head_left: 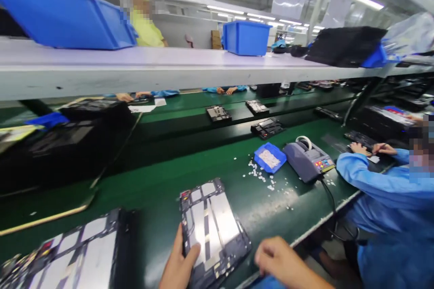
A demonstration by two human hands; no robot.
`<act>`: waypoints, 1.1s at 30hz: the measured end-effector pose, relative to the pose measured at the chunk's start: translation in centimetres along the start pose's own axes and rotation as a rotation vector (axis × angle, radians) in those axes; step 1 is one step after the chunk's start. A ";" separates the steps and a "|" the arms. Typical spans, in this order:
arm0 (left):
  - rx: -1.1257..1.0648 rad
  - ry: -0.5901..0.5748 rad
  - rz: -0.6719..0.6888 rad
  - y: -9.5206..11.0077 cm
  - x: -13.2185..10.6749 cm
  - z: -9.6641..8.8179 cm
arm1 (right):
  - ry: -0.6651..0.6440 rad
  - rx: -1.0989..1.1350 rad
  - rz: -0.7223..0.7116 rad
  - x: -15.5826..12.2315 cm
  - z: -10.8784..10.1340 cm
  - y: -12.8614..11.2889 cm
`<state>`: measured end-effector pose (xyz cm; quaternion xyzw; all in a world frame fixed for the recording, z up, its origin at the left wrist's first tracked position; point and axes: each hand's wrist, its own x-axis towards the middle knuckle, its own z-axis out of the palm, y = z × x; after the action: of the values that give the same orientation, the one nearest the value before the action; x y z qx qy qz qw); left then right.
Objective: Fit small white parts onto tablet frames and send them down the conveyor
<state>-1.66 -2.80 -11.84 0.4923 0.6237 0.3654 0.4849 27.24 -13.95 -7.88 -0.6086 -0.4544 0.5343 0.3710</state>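
My left hand (181,259) grips an opened tablet (212,230) by its left side, thumb over the face and fingers around the edge. Silver battery panels, black frame and small circuit parts show on the tablet, which lies tilted low over the green bench. Just right of its lower corner is my right hand (280,259), apart from it, fingers curled closed. Whatever those fingers may hold is hidden. At the lower left stands a stack of similar opened tablets (84,253).
A blue tray (270,157) of small white pieces sits beside a grey tape dispenser (309,160), with scattered white bits (259,172) nearby. More opened tablets (219,113) lie on the dark conveyor. A shelf (190,70) crosses overhead. A co-worker in blue sleeves (369,176) works at right.
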 end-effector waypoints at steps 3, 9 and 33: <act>0.136 0.056 0.104 0.1 -1.3 0.3 | 0.192 -0.062 -0.148 2.2 -0.8 0.1; -0.044 0.029 0.109 0.6 -3.9 3.1 | 0.010 -0.135 -0.225 3.6 3.3 2.1; 1.057 -0.166 0.796 12.0 3.4 0.8 | 0.086 -0.248 -0.340 2.4 -1.5 -3.9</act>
<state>2.05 3.46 -1.71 0.8828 0.4503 0.1227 0.0528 28.16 -10.40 -4.76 -0.5863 -0.5967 0.3776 0.3971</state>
